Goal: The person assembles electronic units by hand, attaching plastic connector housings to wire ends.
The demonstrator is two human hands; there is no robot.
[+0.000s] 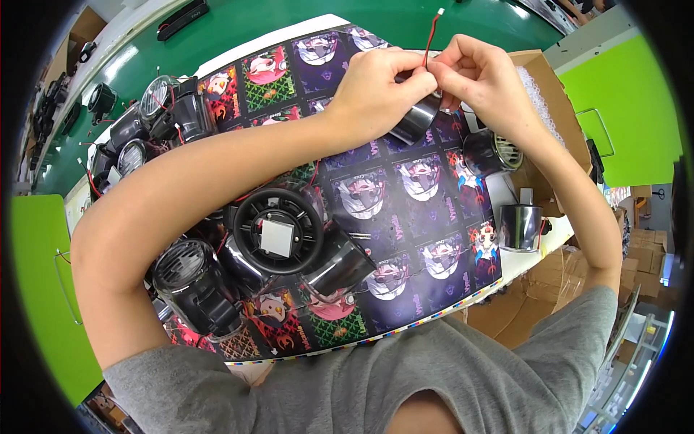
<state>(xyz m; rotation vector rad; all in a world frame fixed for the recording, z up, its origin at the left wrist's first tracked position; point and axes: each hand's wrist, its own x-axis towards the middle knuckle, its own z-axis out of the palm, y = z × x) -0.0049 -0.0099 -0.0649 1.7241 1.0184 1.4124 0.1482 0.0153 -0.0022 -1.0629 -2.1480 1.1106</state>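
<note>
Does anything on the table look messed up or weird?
Nothing looks spilled or clearly broken. The black housings on the left do look messy, though: they're jumbled close together and tilted different ways instead of lined up neatly.

Bright light; whitish glare lies by the near edge of the printed sheet (406,309); outlines bend toward the black rim.

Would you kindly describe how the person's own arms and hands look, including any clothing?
The left hand and right hand are bare and ungloved, without visible markings. The plain grey sleeves are short, ending above the elbows, leaving both forearms uncovered.
</note>
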